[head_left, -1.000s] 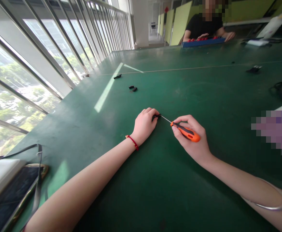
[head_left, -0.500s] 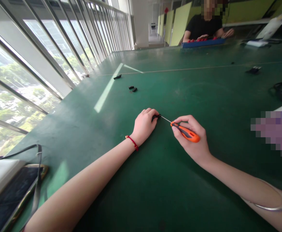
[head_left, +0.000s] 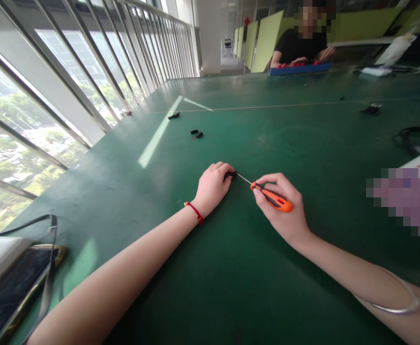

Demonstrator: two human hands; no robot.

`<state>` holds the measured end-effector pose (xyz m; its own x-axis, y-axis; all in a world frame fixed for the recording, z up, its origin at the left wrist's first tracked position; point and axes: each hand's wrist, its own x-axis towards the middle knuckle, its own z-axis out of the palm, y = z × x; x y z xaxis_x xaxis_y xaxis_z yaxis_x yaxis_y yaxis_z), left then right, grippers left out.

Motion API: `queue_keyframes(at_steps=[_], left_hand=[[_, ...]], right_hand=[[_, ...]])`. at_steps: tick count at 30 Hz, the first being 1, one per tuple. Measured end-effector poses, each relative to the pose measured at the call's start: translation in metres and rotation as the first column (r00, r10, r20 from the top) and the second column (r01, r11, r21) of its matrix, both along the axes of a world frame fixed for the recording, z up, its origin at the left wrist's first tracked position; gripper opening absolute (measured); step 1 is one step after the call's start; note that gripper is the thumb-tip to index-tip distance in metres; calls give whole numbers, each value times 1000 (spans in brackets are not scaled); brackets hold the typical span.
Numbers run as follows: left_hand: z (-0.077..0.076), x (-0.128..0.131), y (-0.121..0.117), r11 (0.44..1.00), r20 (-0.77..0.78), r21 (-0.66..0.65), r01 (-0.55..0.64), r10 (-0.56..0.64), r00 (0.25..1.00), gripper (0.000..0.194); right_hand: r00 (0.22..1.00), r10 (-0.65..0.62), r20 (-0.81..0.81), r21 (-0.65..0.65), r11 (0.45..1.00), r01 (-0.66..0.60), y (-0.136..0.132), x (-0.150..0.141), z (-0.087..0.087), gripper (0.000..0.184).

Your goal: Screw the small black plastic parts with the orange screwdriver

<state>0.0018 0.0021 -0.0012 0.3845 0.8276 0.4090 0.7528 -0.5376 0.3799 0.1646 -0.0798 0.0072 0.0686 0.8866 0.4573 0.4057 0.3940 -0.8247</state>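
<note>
Right hand [head_left: 285, 211] holds a screwdriver [head_left: 265, 192], probably light, stiff, best gripped by the handle [head_left: 276, 200]; at its tip, left hand [head_left: 212, 188] pinches a black part [head_left: 233, 174]

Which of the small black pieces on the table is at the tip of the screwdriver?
The black piece held by the left hand; the other black pieces lie loose, farther away.

The screwdriver [head_left: 265, 193] has an orange handle with dark grey panels and a thin, pale metal shaft. It's held at a slant, its tip right at the end of a small black piece [head_left: 230, 175], partly covered, low at the table [head_left: 210, 273]. I can't tell whether the tip is seated.
</note>
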Motion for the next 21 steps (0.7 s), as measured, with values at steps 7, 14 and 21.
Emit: queue_keyframes(at_steps=[7,14,21], left_hand=[[1,1,-1,1000,4,-4,6,-6,1000,19],[1,1,-1,999,-9,-1,34,-34,999,20],[-1,-1,-1,998,-11,9,65,-65,998,20]], right_hand=[[999,-35,6,88,996,34,1,0,0,17],[1000,-5,14,3,1000,5,-2,-1,4,17],[994,-100,-35,137,985,104,1,-1,3,19]])
